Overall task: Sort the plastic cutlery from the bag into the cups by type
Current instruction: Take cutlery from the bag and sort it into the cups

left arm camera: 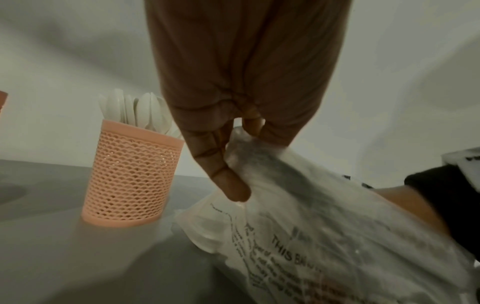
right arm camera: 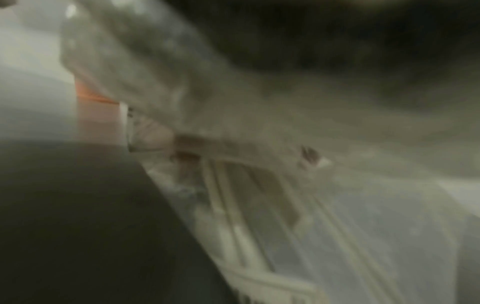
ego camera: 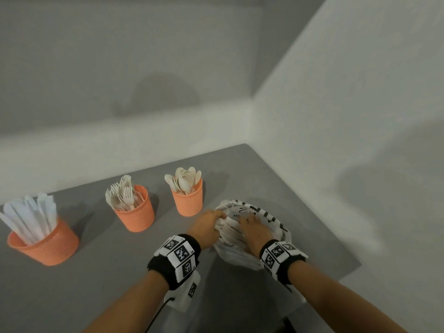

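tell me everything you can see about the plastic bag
The thin, translucent white plastic bag with black printed lettering lies crumpled on the grey table, right of the orange mesh cup of spoons. Pale cutlery handles show through its film. The left hand pinches its bunched edge and holds the mouth open, while the right hand reaches inside. The right hand's grip is hidden by the film and blur.

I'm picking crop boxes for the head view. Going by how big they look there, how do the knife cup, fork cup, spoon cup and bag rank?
Largest to smallest in the head view:
1. bag
2. knife cup
3. fork cup
4. spoon cup
The cups may be alike; the knife cup stands nearest the camera.
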`<state>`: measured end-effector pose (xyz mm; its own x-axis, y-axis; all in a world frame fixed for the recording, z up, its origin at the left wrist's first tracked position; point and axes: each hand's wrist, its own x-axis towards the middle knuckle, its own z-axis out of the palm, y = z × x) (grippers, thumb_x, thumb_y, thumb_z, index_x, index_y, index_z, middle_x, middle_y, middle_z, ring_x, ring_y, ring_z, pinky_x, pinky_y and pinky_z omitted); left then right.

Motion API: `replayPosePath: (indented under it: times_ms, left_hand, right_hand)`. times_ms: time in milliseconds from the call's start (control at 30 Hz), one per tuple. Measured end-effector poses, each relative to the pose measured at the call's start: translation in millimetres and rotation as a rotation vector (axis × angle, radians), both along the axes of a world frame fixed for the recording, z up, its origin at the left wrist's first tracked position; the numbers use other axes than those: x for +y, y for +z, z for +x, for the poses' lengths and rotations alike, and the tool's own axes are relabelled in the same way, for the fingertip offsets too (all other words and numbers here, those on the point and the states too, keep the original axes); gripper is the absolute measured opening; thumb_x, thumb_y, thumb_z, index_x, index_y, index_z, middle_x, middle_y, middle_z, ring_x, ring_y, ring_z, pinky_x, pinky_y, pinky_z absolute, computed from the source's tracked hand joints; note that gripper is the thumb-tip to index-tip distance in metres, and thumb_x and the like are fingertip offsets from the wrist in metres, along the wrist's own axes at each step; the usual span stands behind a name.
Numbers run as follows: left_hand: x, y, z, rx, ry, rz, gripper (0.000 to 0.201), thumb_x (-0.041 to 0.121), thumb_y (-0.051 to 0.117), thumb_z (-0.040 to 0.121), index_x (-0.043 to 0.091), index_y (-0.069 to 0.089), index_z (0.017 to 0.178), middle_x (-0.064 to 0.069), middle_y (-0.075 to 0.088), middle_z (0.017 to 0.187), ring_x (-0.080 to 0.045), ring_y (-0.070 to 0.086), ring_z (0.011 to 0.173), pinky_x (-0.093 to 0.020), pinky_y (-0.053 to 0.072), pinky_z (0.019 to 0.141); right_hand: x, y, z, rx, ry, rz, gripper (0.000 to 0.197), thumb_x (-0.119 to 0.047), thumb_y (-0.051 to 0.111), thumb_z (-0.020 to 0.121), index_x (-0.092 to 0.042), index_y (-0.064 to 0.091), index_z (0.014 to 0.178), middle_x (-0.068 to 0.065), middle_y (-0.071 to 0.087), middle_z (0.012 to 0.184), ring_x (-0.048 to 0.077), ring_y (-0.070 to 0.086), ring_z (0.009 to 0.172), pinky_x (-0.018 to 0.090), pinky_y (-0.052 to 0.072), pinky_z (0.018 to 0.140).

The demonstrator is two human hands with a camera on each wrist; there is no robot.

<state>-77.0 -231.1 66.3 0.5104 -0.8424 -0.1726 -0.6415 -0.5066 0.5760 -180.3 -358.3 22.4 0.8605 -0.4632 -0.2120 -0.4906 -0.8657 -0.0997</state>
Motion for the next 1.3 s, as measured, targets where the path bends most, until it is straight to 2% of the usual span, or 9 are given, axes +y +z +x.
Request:
replayPosePath:
  times_ms: [100,233,333,667,867,967,1033,1200,1300]
  left_hand:
    - [-1.8,-0.5,-0.4,-0.021,-0.005,0.01,0.048,-0.005,0.046,0.081,0.013,0.052,0.125,-0.01,0.052,0.127,-0.023,0.049,0.117,-0.024,0.037,0.095]
    - [-3.2,-1.8,1.8,-0.019,-0.003,0.021,0.047,-0.004,0.048,0.08,0.013,0.053,0.124,-0.011,0.052,0.128,-0.024,0.05,0.117,-0.029,0.039,0.099]
    - [-4.9,-1.3,2.1,-0.013,-0.005,0.023,0.047,-0.005,0.048,0.08,0.011,0.053,0.124,-0.011,0.052,0.129,-0.025,0.049,0.118,-0.029,0.039,0.099]
    - [-10.6,-3.5,1.2,-0.008,0.027,0.05,0.048,-0.005,0.047,0.08,0.012,0.052,0.124,-0.012,0.05,0.13,-0.026,0.048,0.119,-0.031,0.04,0.099]
    - [-10.0,-1.7,-0.7,-0.013,0.028,0.069,0.046,-0.002,0.048,0.081,0.011,0.051,0.126,-0.013,0.05,0.13,-0.027,0.049,0.117,-0.032,0.042,0.097]
    - [-8.4,-1.5,-1.6,-0.007,0.033,0.055,0.044,-0.001,0.05,0.082,0.009,0.051,0.125,-0.014,0.051,0.13,-0.027,0.049,0.117,-0.031,0.04,0.097]
    - [-7.9,-1.2,-2.7,-0.004,0.041,0.046,0.043,-0.002,0.049,0.082,0.008,0.051,0.124,-0.015,0.051,0.129,-0.028,0.05,0.117,-0.031,0.04,0.096]
    - [-9.7,3.1,-3.7,0.027,0.076,0.016,0.042,-0.002,0.046,0.084,0.007,0.051,0.124,-0.016,0.052,0.125,-0.03,0.056,0.104,-0.03,0.047,0.08]
    - [-12.3,3.5,-3.5,0.038,0.107,-0.011,0.04,-0.002,0.043,0.084,0.008,0.053,0.122,-0.016,0.055,0.12,-0.027,0.056,0.088,-0.028,0.048,0.068]
  right_hand:
    - [1.0,-0.4,-4.5,-0.022,-0.029,0.072,0.035,-0.013,0.055,0.09,-0.008,0.046,0.123,0.011,0.055,0.126,0.025,0.055,0.113,0.03,0.043,0.093]
    - [-1.0,0.9,-10.6,-0.044,-0.097,0.192,0.024,-0.022,0.058,0.088,-0.012,0.052,0.109,0.01,0.059,0.12,0.025,0.055,0.111,0.03,0.042,0.095]
    - [-3.0,-3.8,-11.5,-0.084,-0.137,0.222,0.034,-0.022,0.061,0.086,-0.012,0.053,0.118,0.009,0.059,0.124,0.026,0.054,0.116,0.031,0.042,0.1]
    - [-2.1,-2.2,-15.8,-0.037,-0.166,0.242,0.034,-0.029,0.064,0.084,-0.013,0.058,0.113,0.01,0.065,0.113,0.027,0.06,0.107,0.033,0.047,0.093]
    - [-1.4,-7.6,-15.2,-0.015,-0.185,0.2,0.027,-0.017,0.056,0.09,-0.004,0.059,0.114,0.015,0.062,0.118,0.029,0.057,0.112,0.032,0.045,0.097]
    - [-2.6,-7.7,-18.0,-0.063,-0.182,0.215,0.029,-0.023,0.063,0.085,-0.007,0.061,0.109,0.013,0.064,0.114,0.028,0.059,0.108,0.032,0.047,0.094]
    - [-3.2,-5.8,-19.8,-0.073,-0.17,0.225,0.034,-0.027,0.064,0.084,-0.011,0.06,0.114,0.011,0.065,0.115,0.028,0.059,0.109,0.033,0.047,0.095]
    - [-6.0,3.0,-23.5,-0.16,-0.19,0.339,0.059,-0.028,0.063,0.083,-0.017,0.039,0.136,0.009,0.059,0.124,0.028,0.056,0.113,0.031,0.045,0.095]
    - [-6.1,9.9,-26.5,-0.178,-0.212,0.476,0.061,-0.026,0.062,0.085,-0.017,0.034,0.139,0.007,0.057,0.126,0.027,0.054,0.115,0.03,0.042,0.096]
